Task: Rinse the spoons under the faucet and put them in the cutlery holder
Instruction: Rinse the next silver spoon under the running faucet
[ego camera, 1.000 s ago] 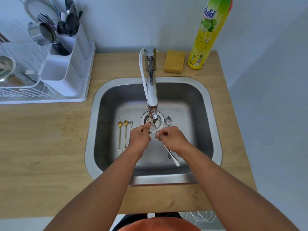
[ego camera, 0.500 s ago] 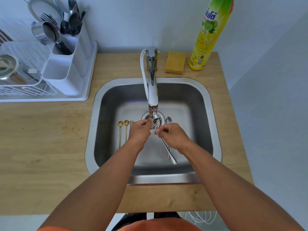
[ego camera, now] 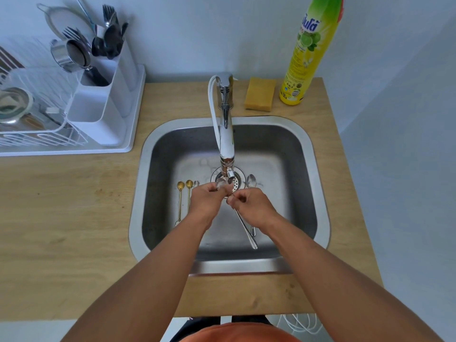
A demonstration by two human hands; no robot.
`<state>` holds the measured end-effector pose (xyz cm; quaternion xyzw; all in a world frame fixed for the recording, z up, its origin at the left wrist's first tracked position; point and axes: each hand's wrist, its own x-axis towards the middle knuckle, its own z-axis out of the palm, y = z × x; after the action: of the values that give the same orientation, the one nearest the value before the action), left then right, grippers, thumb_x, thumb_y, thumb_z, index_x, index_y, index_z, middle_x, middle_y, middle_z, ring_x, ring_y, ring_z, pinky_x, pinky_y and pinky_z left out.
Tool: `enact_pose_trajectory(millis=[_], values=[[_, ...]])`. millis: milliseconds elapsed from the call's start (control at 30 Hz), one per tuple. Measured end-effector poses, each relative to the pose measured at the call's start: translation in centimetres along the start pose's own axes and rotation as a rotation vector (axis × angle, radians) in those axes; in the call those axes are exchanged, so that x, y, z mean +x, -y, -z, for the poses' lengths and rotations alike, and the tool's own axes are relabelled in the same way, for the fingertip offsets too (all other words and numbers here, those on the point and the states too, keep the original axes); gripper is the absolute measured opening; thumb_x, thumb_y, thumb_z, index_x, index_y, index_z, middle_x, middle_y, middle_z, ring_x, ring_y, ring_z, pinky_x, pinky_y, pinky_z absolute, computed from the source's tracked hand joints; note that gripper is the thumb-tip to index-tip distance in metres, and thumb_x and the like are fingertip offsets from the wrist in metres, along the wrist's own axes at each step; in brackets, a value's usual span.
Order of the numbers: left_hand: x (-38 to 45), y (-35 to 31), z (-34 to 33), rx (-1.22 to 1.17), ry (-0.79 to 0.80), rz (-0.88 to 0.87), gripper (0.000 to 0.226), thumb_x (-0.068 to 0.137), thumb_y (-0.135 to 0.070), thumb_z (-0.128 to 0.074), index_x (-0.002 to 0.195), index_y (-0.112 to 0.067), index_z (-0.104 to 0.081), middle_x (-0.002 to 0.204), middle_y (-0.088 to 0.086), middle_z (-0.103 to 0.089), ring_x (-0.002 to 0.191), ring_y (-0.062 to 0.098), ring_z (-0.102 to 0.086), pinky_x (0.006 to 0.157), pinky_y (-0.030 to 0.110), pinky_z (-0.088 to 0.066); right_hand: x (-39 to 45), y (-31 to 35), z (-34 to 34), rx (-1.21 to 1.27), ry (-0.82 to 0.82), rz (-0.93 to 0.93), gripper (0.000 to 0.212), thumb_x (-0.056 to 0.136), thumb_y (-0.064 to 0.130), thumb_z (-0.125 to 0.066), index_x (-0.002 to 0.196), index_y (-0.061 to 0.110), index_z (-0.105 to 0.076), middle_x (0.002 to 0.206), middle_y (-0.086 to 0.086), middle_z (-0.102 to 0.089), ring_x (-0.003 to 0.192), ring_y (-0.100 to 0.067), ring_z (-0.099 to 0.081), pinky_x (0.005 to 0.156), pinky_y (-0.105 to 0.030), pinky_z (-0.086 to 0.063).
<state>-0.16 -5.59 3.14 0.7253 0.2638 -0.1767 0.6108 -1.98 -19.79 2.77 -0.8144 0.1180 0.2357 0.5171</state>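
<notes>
- Two hands meet just under the faucet (ego camera: 226,134) spout at the middle of the frame, close together over the drain (ego camera: 235,183) of the sink (ego camera: 318,169).
- Right hand (ego camera: 254,208) pinches the silver spoon (ego camera: 243,225) by the upper part of its handle; the handle runs down and to the lower right, and its tip hangs free above the sink floor.
- Left hand (ego camera: 208,202) has its fingers curled around the bowl end of that same spoon, right below the spout, as if rubbing it. Whether water is running cannot be told.
- Judged from this, the step in hand is the rinsing of one spoon; putting it away is not yet done.
- Four more spoons lie on the sink floor: two gold spoons (ego camera: 180,201) side by side left of the hands, a small silver spoon (ego camera: 196,183) just beside them and mostly hidden by the left hand, and another silver spoon (ego camera: 251,181) right of the drain, its handle passing under the right hand.
- At the upper left of the frame, the white cutlery holder (ego camera: 98,119) stands in the dish rack (ego camera: 74,149) on the bench (ego camera: 61,218), well apart from the sink, already holding forks and dark utensils at the back.
- Next, the move probably calls for letting go with the left hand and carrying the spoon up and to the left, over the sink rim, to drop it handle-down into an open compartment.
</notes>
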Motion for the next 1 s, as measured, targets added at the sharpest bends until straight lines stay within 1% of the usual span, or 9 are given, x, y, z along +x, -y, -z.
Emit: enact_pose_trajectory(millis=[67, 167, 233, 333, 433, 533, 700, 900, 1000], values=[[0.0, -0.5, -0.4, 0.012, -0.055, 0.011, 0.026, 0.095, -0.044, -0.072, 0.081, -0.023, -0.078, 0.069, -0.009, -0.073, 0.061, 0.004, -0.058, 0.063, 0.024, -0.044, -0.2, 0.0, -0.1, 0.005, -0.025, 0.002, 0.023, 0.096, 0.033, -0.069, 0.078, 0.020, -0.076, 0.065, 0.011, -0.066, 0.061, -0.005, -0.055, 0.066, -0.027, -0.048], [0.0, -1.2, -0.6, 0.051, -0.078, 0.072, 0.039, 0.103, -0.049, -0.054, 0.083, -0.019, -0.071, 0.069, 0.000, -0.061, 0.062, 0.014, -0.050, 0.056, 0.028, -0.040, -0.4, 0.3, 0.1, 0.048, -0.054, -0.001, 0.021, 0.096, 0.031, -0.070, 0.077, 0.023, -0.076, 0.069, 0.012, -0.069, 0.067, -0.007, -0.059, 0.071, -0.027, -0.050], [0.2, -1.3, -0.2, -0.083, 0.028, 0.155, 0.043, 0.104, -0.051, -0.049, 0.098, -0.015, -0.073, 0.081, 0.000, -0.069, 0.064, 0.014, -0.049, 0.051, 0.028, -0.038, -0.4, 0.5, 0.5, 0.113, -0.034, -0.019, 0.019, 0.096, 0.027, -0.071, 0.078, 0.025, -0.076, 0.069, 0.015, -0.068, 0.069, -0.005, -0.059, 0.069, -0.023, -0.050], [0.0, -0.4, 0.7, -0.324, 0.289, 0.226, 0.040, 0.107, -0.047, -0.046, 0.117, -0.019, -0.074, 0.110, -0.007, -0.078, 0.062, 0.007, -0.045, 0.050, 0.023, -0.032, -0.5, 1.1, 1.3, 0.236, 0.024, -0.068, 0.016, 0.097, 0.020, -0.070, 0.083, 0.021, -0.078, 0.060, 0.022, -0.062, 0.050, 0.008, -0.053, 0.048, -0.005, -0.037], [-0.6, 1.0, 1.2, -0.333, 0.354, 0.242, 0.034, 0.105, -0.039, -0.056, 0.118, -0.016, -0.078, 0.098, -0.010, -0.073, 0.065, 0.006, -0.046, 0.053, 0.022, -0.032, -1.0, 1.4, 1.2, 0.292, 0.043, -0.089, 0.014, 0.098, 0.018, -0.069, 0.086, 0.019, -0.076, 0.088, 0.022, -0.066, 0.046, 0.016, -0.052, 0.043, -0.003, -0.034], [-1.0, 1.7, 1.1, -0.412, 0.353, 0.256, 0.036, 0.099, -0.037, -0.063, 0.126, -0.015, -0.073, 0.088, -0.010, -0.069, 0.063, 0.004, -0.048, 0.052, 0.021, -0.032, -1.5, 1.9, 0.9, 0.303, 0.088, -0.110, 0.014, 0.100, 0.020, -0.067, 0.089, 0.018, -0.075, 0.119, 0.018, -0.067, 0.045, 0.006, -0.049, 0.043, -0.012, -0.032], [-0.8, 1.9, 1.4, -0.469, 0.388, 0.226, 0.032, 0.086, -0.052, -0.070, 0.096, -0.024, -0.081, 0.078, -0.008, -0.065, 0.064, 0.005, -0.044, 0.053, 0.021, -0.031, -2.0, 2.0, 1.2, 0.299, 0.172, -0.133, 0.017, 0.101, 0.026, -0.065, 0.092, 0.017, -0.077, 0.071, 0.007, -0.055, 0.057, -0.009, -0.037, 0.050, -0.025, -0.028], [-0.4, 0.9, 1.2, -0.366, 0.334, 0.259, 0.040, 0.078, -0.066, -0.075, 0.092, -0.029, -0.081, 0.078, -0.007, -0.064, 0.057, 0.005, -0.047, 0.048, 0.022, -0.031, -1.9, 1.8, 0.9, 0.224, 0.132, -0.051, 0.021, 0.101, 0.023, -0.064, 0.086, 0.016, -0.076, 0.057, 0.019, -0.060, 0.048, 0.003, -0.046, 0.045, -0.012, -0.035], [-0.2, 0.0, 1.2, -0.294, 0.274, 0.308, 0.039, 0.075, -0.063, -0.082, 0.094, -0.028, -0.078, 0.082, -0.009, -0.069, 0.055, 0.005, -0.051, 0.045, 0.023, -0.032, -1.7, 1.7, 0.9, 0.147, 0.102, 0.023, 0.023, 0.100, 0.022, -0.065, 0.085, 0.008, -0.075, 0.070, 0.007, -0.068, 0.068, -0.002, -0.057, 0.070, -0.020, -0.048]])
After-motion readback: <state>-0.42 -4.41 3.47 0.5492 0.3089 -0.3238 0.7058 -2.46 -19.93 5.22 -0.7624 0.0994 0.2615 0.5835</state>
